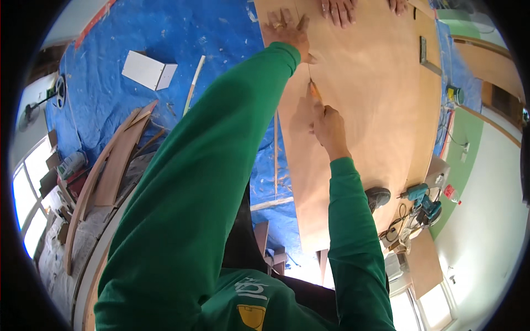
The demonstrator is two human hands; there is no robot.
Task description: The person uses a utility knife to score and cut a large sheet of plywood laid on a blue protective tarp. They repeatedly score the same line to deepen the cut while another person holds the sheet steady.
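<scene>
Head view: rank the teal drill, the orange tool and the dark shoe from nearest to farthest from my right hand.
1. Orange tool: held in the right hand, pointing away from you.
2. Dark shoe: to the right of that hand and closer to your body.
3. Teal drill: farther right, past the shoe.

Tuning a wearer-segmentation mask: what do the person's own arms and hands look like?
Long green sleeves on both arms: the left sleeve and right sleeve match, creased, no print visible, with same-green cuffs at the wrists. The left hand and right hand are gloveless. Possibly a ring on a left finger; too small to be sure.
</scene>
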